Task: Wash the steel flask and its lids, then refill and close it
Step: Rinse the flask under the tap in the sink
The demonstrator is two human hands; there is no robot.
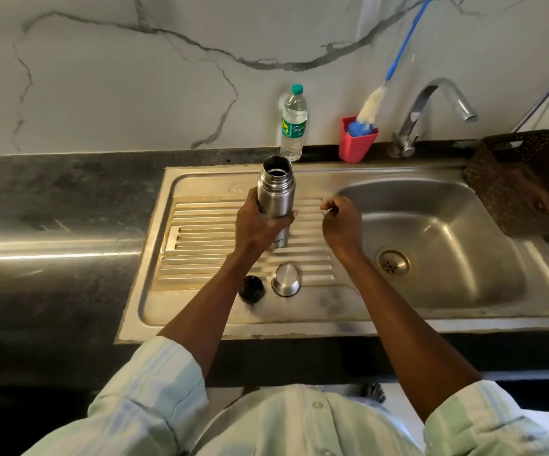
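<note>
The cylindrical brushed-steel flask [276,195] stands upright over the ribbed draining board [207,238] of the stainless steel sink [431,225], its threaded mouth uncovered and dark inside. The left hand [260,225] grips it around the middle of the body, fingers wrapped behind and the thumb showing at the flask's right side. Whether the base rests on the ribs or hangs just above them is hard to tell, because the hand and wrist hide the bottom.

The right hand [342,225] hovers just to the right of the flask, above the edge between the draining board and the basin. Its fingers are loosely curled and hold nothing, the fingertips [327,205] pointing towards the flask without touching it.

Nearer the person, on the flat front part of the draining board, lie the two lids: the small round black inner stopper [250,288] and, just beside it on the right, the domed steel outer cap [287,279].

At the back of the dark stone counter [52,199] a clear plastic water bottle with a green cap [294,126] stands behind the flask. To its right a red plastic holder [357,143] contains a bottle brush with a blue handle [373,103], leaning against the marble wall. The chrome tap [431,106] arches over the basin, and a dark brown woven basket [523,182] sits at the sink's right edge.
</note>
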